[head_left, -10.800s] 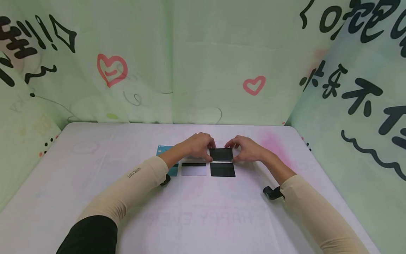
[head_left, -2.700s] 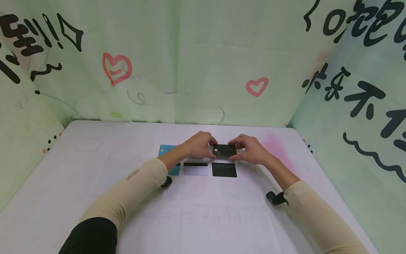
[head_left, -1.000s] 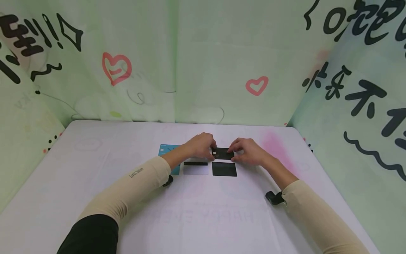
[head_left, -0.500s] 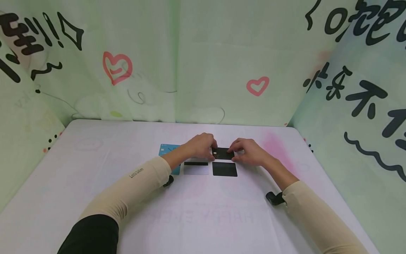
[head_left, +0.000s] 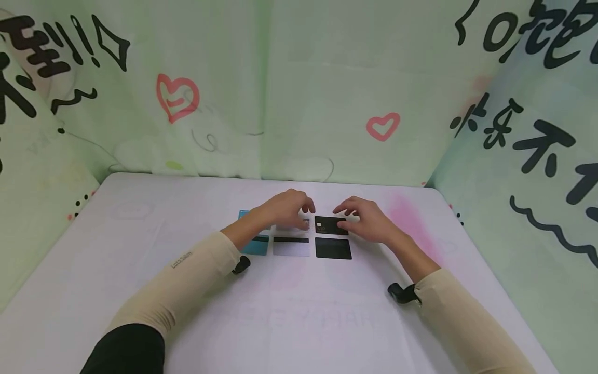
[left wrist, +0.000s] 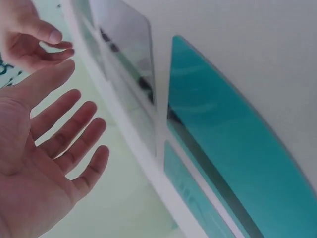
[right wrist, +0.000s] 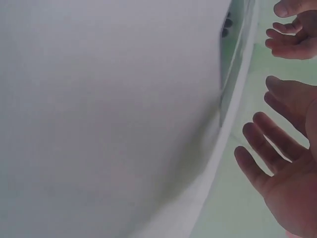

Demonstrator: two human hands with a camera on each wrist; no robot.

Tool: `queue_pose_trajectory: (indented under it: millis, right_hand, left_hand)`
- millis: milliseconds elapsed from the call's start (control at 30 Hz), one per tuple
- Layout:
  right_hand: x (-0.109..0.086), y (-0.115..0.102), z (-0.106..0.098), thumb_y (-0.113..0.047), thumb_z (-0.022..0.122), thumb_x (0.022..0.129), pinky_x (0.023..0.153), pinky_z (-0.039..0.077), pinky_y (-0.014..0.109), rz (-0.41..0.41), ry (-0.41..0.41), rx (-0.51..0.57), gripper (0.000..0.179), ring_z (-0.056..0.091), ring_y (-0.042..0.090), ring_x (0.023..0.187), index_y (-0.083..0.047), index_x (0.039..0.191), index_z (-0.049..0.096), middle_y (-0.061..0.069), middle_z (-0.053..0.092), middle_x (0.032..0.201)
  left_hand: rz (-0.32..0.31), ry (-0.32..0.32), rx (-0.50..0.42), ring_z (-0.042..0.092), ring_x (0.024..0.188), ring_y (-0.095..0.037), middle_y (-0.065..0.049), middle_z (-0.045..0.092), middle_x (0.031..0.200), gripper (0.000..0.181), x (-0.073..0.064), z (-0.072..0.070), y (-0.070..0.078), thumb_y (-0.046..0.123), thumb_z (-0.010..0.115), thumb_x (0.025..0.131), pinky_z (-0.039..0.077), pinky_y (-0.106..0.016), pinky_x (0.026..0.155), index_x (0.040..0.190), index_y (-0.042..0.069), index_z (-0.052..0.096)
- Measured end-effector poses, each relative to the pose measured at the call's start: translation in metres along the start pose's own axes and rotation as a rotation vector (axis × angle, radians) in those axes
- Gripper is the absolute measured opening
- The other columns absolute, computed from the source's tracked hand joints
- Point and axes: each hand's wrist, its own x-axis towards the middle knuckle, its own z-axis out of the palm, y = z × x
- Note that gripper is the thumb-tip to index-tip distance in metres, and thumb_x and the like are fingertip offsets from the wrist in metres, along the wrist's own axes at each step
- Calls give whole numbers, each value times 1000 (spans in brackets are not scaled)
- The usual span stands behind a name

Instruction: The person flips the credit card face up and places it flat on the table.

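Bank cards lie flat in two rows on the white table. A black card (head_left: 327,225) with a chip and "VIP" lettering is at the upper right, above a plain dark card (head_left: 334,249). My right hand (head_left: 366,221) hovers by the VIP card's right end, thumb overlapping its edge in the head view. To the left, my left hand (head_left: 288,208) is lifted off with fingers spread, partly covering an upper middle card. Beneath that is a lilac card (head_left: 291,248) with a black stripe. A teal card (left wrist: 223,114) and a mostly hidden blue card (head_left: 243,213) form the left column.
The white-covered table (head_left: 289,322) extends around the cards. Green curtains (head_left: 317,93) with hearts and black lettering stand behind and at both sides. Black wrist cameras (head_left: 403,293) sit under both forearms.
The upper right black card earlier showed its plain side; now its chip and VIP side is up. Both hands have let go of it, the left drawing back leftward.
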Motion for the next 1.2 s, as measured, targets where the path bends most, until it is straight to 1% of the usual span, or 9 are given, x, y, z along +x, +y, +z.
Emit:
queue_pose_trajectory:
  millis: [167,267,433,567,700,867,1000,1200]
  right_hand:
    - [6,-16,3,-12,79,92,98,54,54,-30,27,14,31,69,35,108,-5,122,74,11,70,121]
    - [9,-27,6,-11,79,91,98,54,54,-34,37,16,32,69,36,108,-5,122,74,11,71,122]
    - [15,-48,15,-9,78,91,98,54,55,-31,56,42,32,68,37,109,-4,122,73,14,71,123]
    - [21,-64,21,-8,77,92,99,54,56,-33,69,74,32,67,39,111,-4,123,72,15,70,125]
    - [26,-77,27,-10,78,92,100,54,56,-22,66,97,34,68,39,112,-5,125,72,15,70,126]
    - [32,-88,32,-12,78,93,101,54,55,-13,77,124,34,68,37,112,-7,126,72,16,70,127]
    - [36,-97,36,-13,77,93,101,55,52,-10,103,151,34,68,33,112,-8,127,71,14,70,127]
    - [46,-110,44,-14,78,93,102,54,52,-20,129,210,35,68,33,112,-9,127,71,12,70,127]
  left_hand:
    - [-9,7,-32,64,114,-22,-8,71,124,41,-18,-8,-7,23,81,91,53,-40,98,129,12,71]
    - [-22,18,-64,64,115,-24,-9,70,125,42,-30,-13,-12,22,81,91,52,-40,100,130,11,70]
    - [-48,18,-113,64,117,-27,-10,71,128,43,-50,-20,-23,20,81,91,53,-40,101,131,9,70]
    - [-56,16,-123,65,117,-30,-9,71,128,43,-64,-23,-31,20,81,90,53,-41,101,129,7,70]
    - [-86,20,-138,64,115,-29,-10,71,127,45,-78,-26,-37,20,82,89,54,-41,101,131,7,70]
    - [-125,29,-163,64,114,-28,-9,71,125,45,-89,-27,-43,20,83,89,55,-41,98,130,8,70]
    - [-123,29,-173,66,113,-30,-10,72,125,44,-95,-27,-49,19,83,89,55,-41,98,129,6,70]
    - [-124,30,-179,68,111,-29,-10,72,124,42,-103,-30,-57,17,83,89,55,-40,97,128,6,71]
